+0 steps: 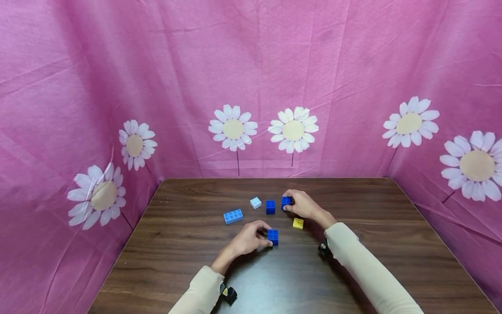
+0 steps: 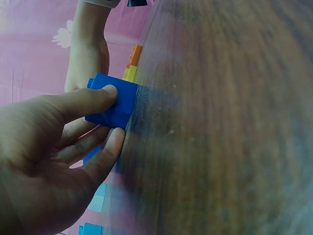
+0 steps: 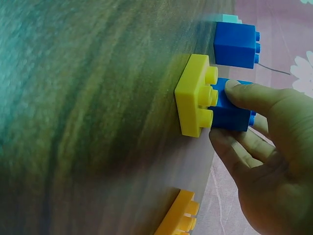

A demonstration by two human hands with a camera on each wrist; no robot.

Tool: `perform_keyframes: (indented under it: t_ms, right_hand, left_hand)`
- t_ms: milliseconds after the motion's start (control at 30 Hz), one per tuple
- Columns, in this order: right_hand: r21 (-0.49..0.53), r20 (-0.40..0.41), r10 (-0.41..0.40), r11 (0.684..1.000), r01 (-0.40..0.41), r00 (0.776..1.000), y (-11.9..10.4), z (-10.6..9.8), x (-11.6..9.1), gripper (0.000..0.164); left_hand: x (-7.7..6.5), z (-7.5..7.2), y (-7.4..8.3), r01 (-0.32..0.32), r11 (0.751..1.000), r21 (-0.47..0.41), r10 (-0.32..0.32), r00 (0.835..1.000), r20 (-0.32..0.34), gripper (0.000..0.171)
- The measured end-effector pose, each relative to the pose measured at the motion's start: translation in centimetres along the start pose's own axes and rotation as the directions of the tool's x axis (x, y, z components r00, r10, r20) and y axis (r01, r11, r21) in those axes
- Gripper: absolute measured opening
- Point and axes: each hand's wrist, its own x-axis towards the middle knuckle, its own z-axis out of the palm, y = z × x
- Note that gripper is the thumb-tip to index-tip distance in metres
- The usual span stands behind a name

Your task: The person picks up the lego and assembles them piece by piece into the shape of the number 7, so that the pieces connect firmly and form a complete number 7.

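Near the middle of the table, my left hand [image 1: 251,237] pinches a dark blue toy brick [image 1: 272,237] between thumb and fingers. The left wrist view shows the thumb on that brick's side [image 2: 122,103], close to the tabletop. Farther back, my right hand [image 1: 306,205] grips a second dark blue brick [image 1: 286,202], partly covered by its fingers. A third dark blue brick [image 1: 270,207] stands just left of it, untouched. In front of the right hand lies a flat yellow brick [image 1: 298,223], which partly hides the gripped brick in the right wrist view.
A long light blue brick [image 1: 233,216] and a small pale blue brick [image 1: 256,202] lie on the wooden table [image 1: 176,257] at the left. Both wrist views show an orange brick [image 3: 180,215] beyond the yellow one. A pink flowered cloth [image 1: 259,65] hangs around the table.
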Motion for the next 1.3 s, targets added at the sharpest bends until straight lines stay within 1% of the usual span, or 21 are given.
perform_keyframes:
  t_ms: [100, 333, 767, 900, 1067, 1133, 1300]
  right_hand:
    - [-0.001, -0.003, -0.003, 1.000, 0.003, 1.000, 0.02, -0.07, -0.02, 0.038]
    - [-0.001, 0.000, 0.002, 1.000, -0.002, 1.000, 0.06, 0.02, -0.10, 0.039]
    - [0.005, -0.004, -0.004, 1.000, 0.004, 1.000, 0.23, 0.18, -0.24, 0.039]
    - [0.015, -0.007, -0.007, 1.000, 0.007, 1.000, 0.17, 0.15, -0.36, 0.039]
    - [0.035, -0.003, 0.014, 0.999, -0.013, 1.000, 0.21, 0.19, -0.55, 0.039]
    - [0.031, -0.003, 0.013, 0.999, -0.012, 1.000, 0.20, 0.21, -0.57, 0.039]
    - [0.041, -0.010, 0.004, 0.999, -0.003, 1.000, 0.14, 0.14, -0.53, 0.039]
  left_hand:
    - [0.00, 0.01, -0.06, -0.002, 1.000, -0.009, 0.002, 1.000, -0.002, 0.033]
    - [0.00, 0.02, -0.19, -0.007, 1.000, 0.019, 0.007, 1.000, -0.004, 0.033]
    - [-0.06, 0.02, -0.27, -0.025, 0.999, 0.021, 0.025, 1.000, -0.004, 0.033]
    - [-0.07, 0.02, -0.24, -0.019, 1.000, 0.018, 0.019, 1.000, 0.004, 0.033]
    - [-0.08, 0.11, -0.34, -0.013, 1.000, 0.023, 0.012, 1.000, 0.014, 0.033]
    - [-0.09, 0.13, -0.38, -0.019, 0.999, 0.026, 0.019, 1.000, 0.016, 0.033]
    - [-0.03, 0.05, -0.32, -0.029, 1.000, 0.009, 0.029, 1.000, 0.011, 0.033]
